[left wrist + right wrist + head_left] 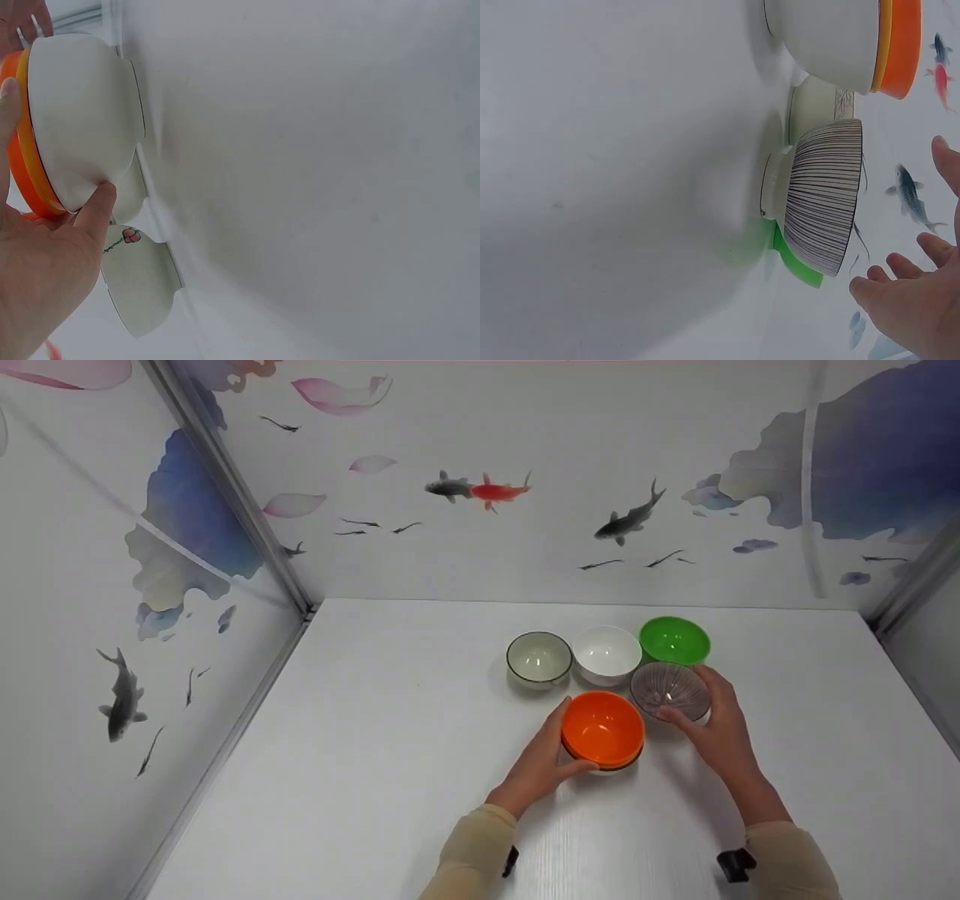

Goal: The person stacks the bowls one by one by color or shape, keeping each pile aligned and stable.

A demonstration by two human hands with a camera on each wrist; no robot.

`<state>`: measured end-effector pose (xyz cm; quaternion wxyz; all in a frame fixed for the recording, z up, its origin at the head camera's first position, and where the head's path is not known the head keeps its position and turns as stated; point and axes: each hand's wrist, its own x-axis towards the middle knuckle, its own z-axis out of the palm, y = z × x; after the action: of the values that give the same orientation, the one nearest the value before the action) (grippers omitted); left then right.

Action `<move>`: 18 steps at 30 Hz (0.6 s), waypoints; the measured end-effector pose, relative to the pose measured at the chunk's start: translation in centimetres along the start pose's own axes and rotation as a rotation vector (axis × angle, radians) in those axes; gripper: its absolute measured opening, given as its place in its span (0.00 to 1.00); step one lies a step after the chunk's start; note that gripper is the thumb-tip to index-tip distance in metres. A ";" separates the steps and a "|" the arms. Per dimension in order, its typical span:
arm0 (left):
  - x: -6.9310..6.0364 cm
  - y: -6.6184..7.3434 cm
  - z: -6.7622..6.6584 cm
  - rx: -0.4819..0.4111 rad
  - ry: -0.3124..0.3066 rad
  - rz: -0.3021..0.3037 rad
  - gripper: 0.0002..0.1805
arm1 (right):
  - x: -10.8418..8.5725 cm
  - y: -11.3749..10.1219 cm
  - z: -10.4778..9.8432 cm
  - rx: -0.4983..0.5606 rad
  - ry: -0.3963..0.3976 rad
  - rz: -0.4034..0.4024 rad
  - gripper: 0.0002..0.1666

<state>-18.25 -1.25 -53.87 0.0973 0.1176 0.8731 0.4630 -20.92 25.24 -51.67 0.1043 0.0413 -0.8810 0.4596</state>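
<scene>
left hand (pixel 541 761) grips the orange-topped bowl stack (pixel 602 731) from eight o'clock; right hand (pixel 718 733), fingers loosely spread, holds nothing near the striped bowl (pixel 671 686) at the stack's two o'clock. likely stiff, slick; grip rim and underside.

Soft shadows; the orange bowl (pixel 602 727) glints, the desk (pixel 622 840) gleams toward its near edge; 2 wrist views look greyer.

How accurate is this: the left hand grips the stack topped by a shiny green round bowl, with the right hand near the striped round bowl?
Not green: the head view shows a shiny orange round bowl topping the stack. The left hand grips the stack; the right hand is near the striped bowl.
</scene>
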 end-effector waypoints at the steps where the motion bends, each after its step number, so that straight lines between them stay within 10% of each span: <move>1: 0.0 0.0 0.0 -0.001 -0.001 0.001 0.56 | 0.1 0.1 0.0 -0.001 -0.002 0.003 0.53; 18: 0.2 -0.2 0.1 0.028 -0.006 0.017 0.57 | 0.6 0.7 0.2 -0.015 -0.044 0.073 0.61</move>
<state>-18.46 -1.21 -54.06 0.0944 0.1279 0.8782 0.4512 -21.66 25.52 -52.21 0.0682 0.0184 -0.8875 0.4553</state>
